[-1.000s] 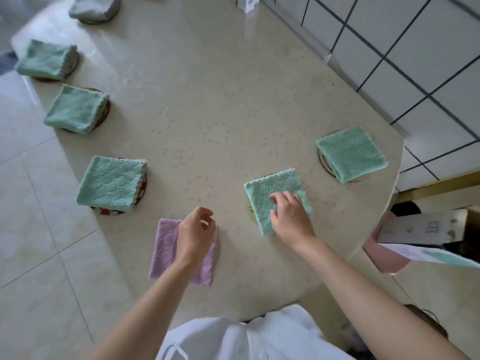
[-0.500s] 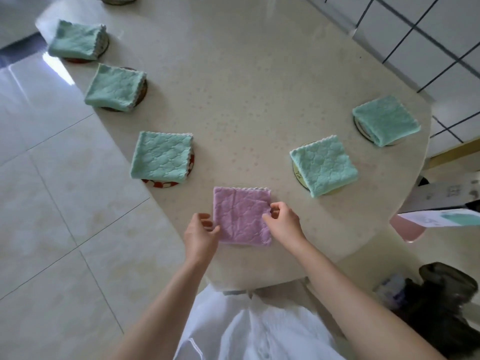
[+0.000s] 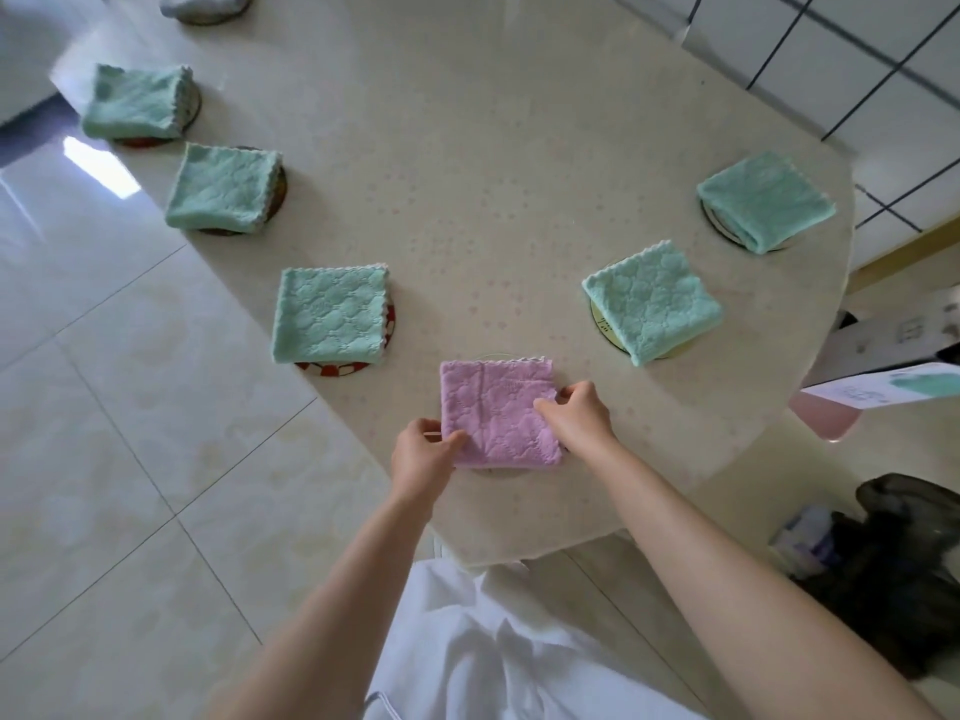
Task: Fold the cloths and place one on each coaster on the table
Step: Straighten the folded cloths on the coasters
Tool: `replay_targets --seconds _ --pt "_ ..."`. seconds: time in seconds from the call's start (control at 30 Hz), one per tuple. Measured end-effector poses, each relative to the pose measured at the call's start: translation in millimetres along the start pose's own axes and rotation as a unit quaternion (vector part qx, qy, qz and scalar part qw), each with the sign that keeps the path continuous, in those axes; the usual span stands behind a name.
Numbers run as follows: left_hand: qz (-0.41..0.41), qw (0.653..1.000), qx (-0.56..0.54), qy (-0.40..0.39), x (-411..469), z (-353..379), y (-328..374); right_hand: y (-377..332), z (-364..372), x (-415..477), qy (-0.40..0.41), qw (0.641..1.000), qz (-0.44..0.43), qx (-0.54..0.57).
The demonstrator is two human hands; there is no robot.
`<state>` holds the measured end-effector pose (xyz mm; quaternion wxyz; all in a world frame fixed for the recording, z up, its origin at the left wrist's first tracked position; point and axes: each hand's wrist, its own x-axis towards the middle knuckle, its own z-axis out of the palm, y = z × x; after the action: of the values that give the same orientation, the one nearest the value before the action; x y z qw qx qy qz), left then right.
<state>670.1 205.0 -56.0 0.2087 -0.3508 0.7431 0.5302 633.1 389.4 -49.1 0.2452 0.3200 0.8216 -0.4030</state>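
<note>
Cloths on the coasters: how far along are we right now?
Done: five green cloths sit folded on coasters, plus a grey cloth at the far edge. In hand: left hand and right hand pinch the folded purple cloth over its coaster. Left: probably just releasing it.

Soft, even light fills the wide-angle head view, bright and a little washed out. A hard white patch of glare burns on the glossy floor tiles (image 3: pixel 101 168) at left, and a paler sheen lies over the far end of the table (image 3: pixel 467 148). Shadows are faint: the left hand (image 3: pixel 423 452) and right hand (image 3: pixel 576 415), gripping the purple cloth (image 3: pixel 493 407), cast almost none. Distortion bows the wall tiles (image 3: pixel 857 59) at upper right and stretches the 2 forearms. The black bag (image 3: pixel 904 563) at lower right sinks into murk.
</note>
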Motion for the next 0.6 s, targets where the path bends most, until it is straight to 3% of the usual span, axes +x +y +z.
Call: replay_targets --seconds 0.17,0.43,0.6 --pt "0.021 1.0 0.001 -0.007 2 -3 3 10 4 -3 -0.022 0.999 0.009 0.029" --pt "0.127 0.991 0.021 -0.03 8 -9 31 28 10 -32 -0.048 0.979 -0.012 0.2" --pt "0.151 0.984 0.055 -0.071 25 -11 52 34 20 -33 -0.031 0.965 0.026 0.259"
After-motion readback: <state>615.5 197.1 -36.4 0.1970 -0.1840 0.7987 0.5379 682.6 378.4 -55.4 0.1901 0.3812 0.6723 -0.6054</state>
